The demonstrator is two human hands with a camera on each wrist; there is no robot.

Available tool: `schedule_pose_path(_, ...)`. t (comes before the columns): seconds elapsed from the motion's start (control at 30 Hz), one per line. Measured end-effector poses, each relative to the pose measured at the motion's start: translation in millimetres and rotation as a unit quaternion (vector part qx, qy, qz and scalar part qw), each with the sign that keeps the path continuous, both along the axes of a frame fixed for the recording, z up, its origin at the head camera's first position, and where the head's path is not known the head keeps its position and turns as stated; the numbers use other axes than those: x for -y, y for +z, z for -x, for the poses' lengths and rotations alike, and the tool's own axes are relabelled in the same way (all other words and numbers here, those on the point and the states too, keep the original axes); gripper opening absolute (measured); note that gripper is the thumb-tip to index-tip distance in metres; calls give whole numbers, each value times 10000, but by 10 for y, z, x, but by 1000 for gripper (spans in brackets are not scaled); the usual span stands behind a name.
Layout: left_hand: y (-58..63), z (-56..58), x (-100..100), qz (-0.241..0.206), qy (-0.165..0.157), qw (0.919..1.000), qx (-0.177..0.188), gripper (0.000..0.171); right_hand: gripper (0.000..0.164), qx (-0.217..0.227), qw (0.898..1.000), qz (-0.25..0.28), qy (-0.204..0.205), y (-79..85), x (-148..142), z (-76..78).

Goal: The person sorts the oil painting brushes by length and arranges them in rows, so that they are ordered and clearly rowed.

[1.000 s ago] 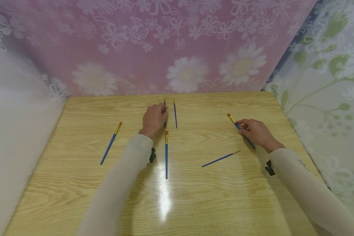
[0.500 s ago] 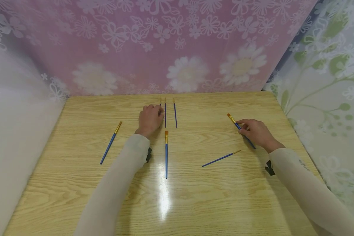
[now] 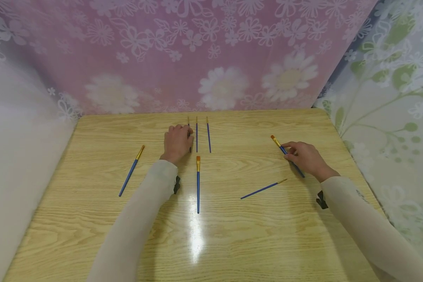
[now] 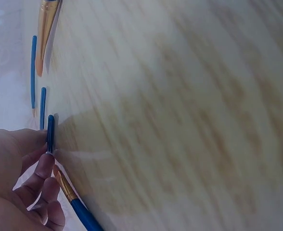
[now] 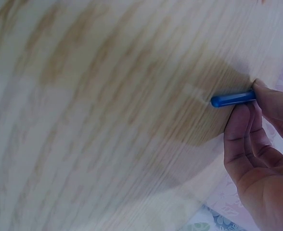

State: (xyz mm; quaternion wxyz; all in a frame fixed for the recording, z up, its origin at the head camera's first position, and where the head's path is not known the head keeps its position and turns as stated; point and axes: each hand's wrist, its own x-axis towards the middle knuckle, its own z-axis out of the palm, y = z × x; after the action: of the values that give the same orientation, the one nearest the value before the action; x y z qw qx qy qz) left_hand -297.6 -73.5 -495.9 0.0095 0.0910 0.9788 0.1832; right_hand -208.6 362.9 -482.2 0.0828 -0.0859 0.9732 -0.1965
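My left hand [image 3: 178, 143], at the far side of the table, pinches a thin paintbrush [image 4: 50, 129] between thumb and fingers. Most of its handle is hidden behind the hand in the head view. Just to its right lie two more thin paintbrushes [image 3: 208, 137], roughly side by side, bristles pointing away from me. At the right, my right hand [image 3: 306, 157] pinches the blue handle of a wider paintbrush [image 3: 276, 141] with a gold ferrule and orange-brown bristles. That brush slants, its bristle end up and to the left; its blue handle end [image 5: 223, 100] shows in the right wrist view.
On the wood-grain table [image 3: 232, 235], a flat paintbrush [image 3: 198, 188] lies upright in the middle, below the thin ones. Another paintbrush [image 3: 131, 172] slants at the left. A fine paintbrush [image 3: 262, 189] lies below my right hand. A pink floral cloth [image 3: 183, 78] hangs behind.
My left hand has shifted left with the thin paintbrush, widening the gap to the other two thin ones. My right hand and its paintbrush have stayed in place.
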Motion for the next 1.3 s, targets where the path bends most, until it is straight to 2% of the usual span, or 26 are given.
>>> schedule_pose_path(0.5,16,-32,7,-79,32,10000,25,30,46,-42,10000,-4,44,-16,-1,10)
schedule_pose_path(0.67,18,-28,55,-451,66,9989,52,32,46,-40,10000,-15,32,-15,2,15)
schedule_pose_path(0.8,65,-36,171,-949,26,9954,116,36,46,-37,10000,11,13,-15,2,15)
schedule_pose_path(0.9,101,-57,297,-1107,25,9936,230,37,46,-53,10000,14,11,-15,-3,14)
schedule_pose_path(1.1,126,-124,544,-940,-34,9945,469,37,46,-63,10000,-26,7,-9,-7,12)
schedule_pose_path(1.3,159,-308,732,-853,-369,9938,616,36,46,-44,10000,-14,-3,-15,-8,16)
